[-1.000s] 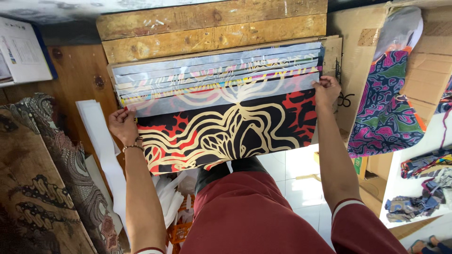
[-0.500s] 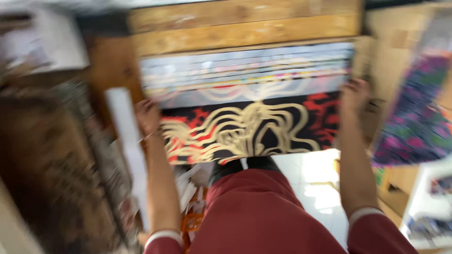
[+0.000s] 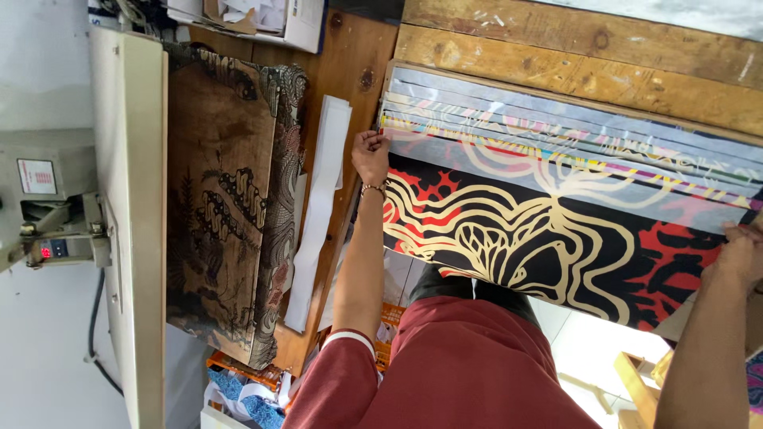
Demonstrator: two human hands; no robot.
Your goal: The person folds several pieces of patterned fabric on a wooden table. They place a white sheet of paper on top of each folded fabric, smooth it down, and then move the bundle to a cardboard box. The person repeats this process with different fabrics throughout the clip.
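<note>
A black, red and cream patterned sheet lies on top of a stack of similar printed sheets on wooden planks. My left hand pinches the sheet's left edge near its upper corner. My right hand grips its right edge at the frame's right side. The sheet's lower part hangs over my lap in red clothing.
A brown patterned cloth lies on a board to the left, with white paper strips beside it. A grey machine with a cable stands at the far left. A box of papers sits at the top.
The view has swung to the left and tilted; the stack now runs diagonally. Both hands keep their hold on the sheet's two edges.
</note>
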